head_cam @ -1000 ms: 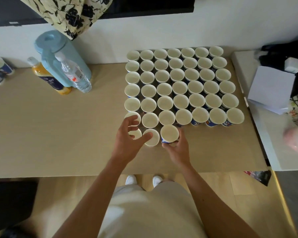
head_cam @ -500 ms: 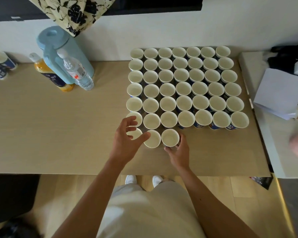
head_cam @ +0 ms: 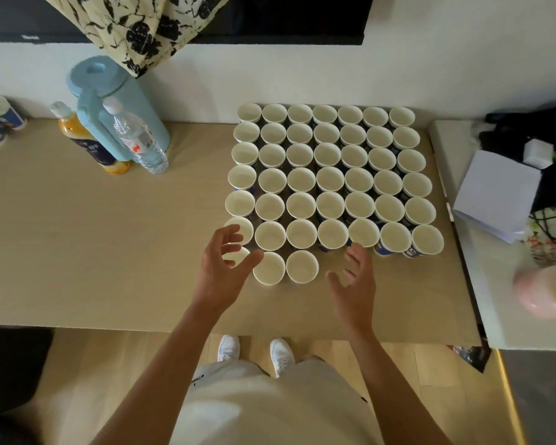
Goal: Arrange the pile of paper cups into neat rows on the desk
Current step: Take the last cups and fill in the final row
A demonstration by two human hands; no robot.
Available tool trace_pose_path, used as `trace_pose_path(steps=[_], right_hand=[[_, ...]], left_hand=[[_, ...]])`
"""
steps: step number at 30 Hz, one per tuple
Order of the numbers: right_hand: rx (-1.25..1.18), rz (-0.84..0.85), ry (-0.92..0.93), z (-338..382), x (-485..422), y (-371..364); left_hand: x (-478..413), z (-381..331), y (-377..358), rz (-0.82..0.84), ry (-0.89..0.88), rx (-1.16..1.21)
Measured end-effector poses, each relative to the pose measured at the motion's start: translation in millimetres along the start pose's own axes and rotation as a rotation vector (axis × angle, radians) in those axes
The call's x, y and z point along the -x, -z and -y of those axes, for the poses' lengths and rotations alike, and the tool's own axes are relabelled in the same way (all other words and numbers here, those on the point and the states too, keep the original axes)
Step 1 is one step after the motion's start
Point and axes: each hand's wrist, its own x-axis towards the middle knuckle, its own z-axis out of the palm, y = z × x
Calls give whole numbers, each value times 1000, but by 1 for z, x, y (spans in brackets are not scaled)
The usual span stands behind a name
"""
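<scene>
While both hover over the counter (head_cam: 109,252), left grip (head_cam: 220,274) wide, fingers loosely spread above a half-hidden cup (head_cam: 242,254), right grip (head_cam: 357,281) wide and empty, two front-row cups (head_cam: 269,268) between them.

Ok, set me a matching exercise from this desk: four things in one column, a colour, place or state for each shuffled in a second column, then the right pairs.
Things:
1. jug
2. juice bottle
3. stack of paper
4. right hand

Descriptions:
A. white, at the far right
B. open, holding nothing
C. light blue, tall, at the back left
D. orange contents, dark label

Pairs: 1-C; 2-D; 3-A; 4-B
</scene>
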Motion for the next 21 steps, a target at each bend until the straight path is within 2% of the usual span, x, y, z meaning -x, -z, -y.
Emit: trace_pose_path(steps=[3,7,15,21], right_hand=[[-54,56,89,42,-20,-21],[-34,341,295,110,-26,-90],[3,897,877,310,63,-263],[29,994,1029,405,143,-336]], left_hand=[[-1,-12,20,-88,-45,11],[0,-29,73,-257,-99,-63],[49,-84,263,-827,-220,-253],[87,-113,380,-1058,-249,-411]])
